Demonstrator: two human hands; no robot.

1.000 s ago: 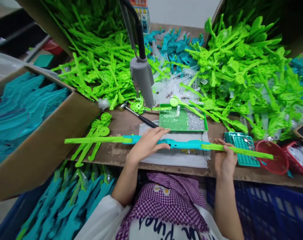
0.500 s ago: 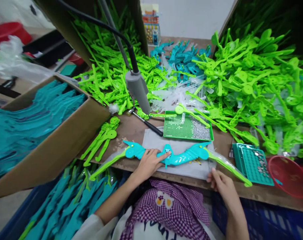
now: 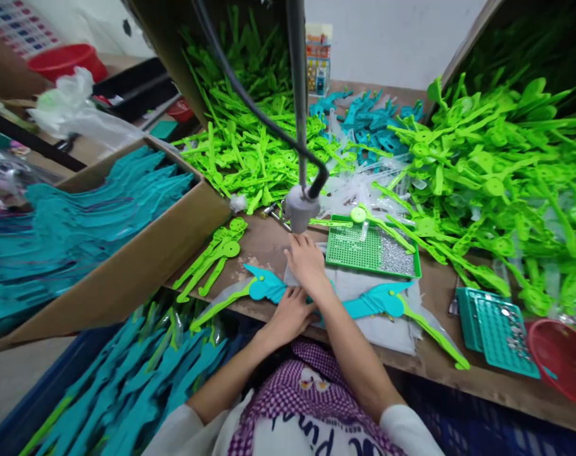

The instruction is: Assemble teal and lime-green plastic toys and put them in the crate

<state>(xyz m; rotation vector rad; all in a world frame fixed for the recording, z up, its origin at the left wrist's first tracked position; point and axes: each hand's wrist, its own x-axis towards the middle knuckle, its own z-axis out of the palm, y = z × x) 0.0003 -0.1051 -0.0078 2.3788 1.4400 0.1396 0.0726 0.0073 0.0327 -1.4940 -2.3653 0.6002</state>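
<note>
Item: left hand (image 3: 288, 315), fingers laid flat and spread, palm down, not closed around anything; it presses on the teal bow (image 3: 373, 301) left of its middle. Item: right hand (image 3: 307, 263), loosely open and holding nothing, its forearm crossing over the bow's middle; the fingertips lie just under the hanging grey driver (image 3: 301, 209), and I cannot tell whether they touch it. Item: teal bow, one piece, a teal centre section with a slim bright green limb at each end, both limbs sloping toward me. It lies lengthwise on the grey cloth (image 3: 387, 335) at the near edge of the table (image 3: 440, 288), the left limb overhanging that edge. Surroundings: the green screw tray (image 3: 352, 247) sits just beyond the cloth, with silver screws heaped in its right part. A few loose green pieces (image 3: 216, 253) lie to the left, beside the wall of the cardboard box (image 3: 140, 272). The teal tray (image 3: 494, 323) and red bowl (image 3: 561, 354) stand to the right, apart from the bow. Open room: a bare strip of table between the cloth and the teal tray; the far side is crowded by heaps of green parts (image 3: 497, 177).
</note>
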